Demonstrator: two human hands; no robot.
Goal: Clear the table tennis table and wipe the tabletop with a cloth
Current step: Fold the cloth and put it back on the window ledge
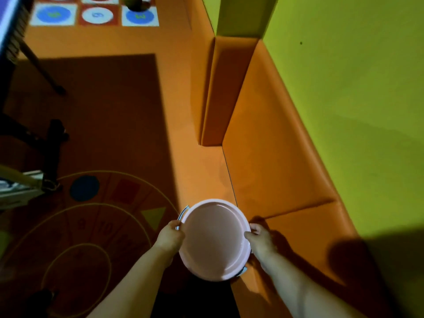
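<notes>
I hold a round pink basin (214, 239) in front of me, above the orange floor. My left hand (171, 236) grips its left rim beside a metal handle (182, 215). On the opposite rim my right hand (259, 239) curls its fingers over the edge. The basin looks empty inside. A corner of the blue table tennis table (5, 17) shows at the top left, with its dark legs (49, 138) below. No cloth is in view.
An orange padded bench (275, 157) runs along the green wall (355, 99) on the right, with a padded column (227, 88) ahead. The floor has a dark red mat (103, 122) with painted shapes and numbered circle tiles (96, 14) at the top.
</notes>
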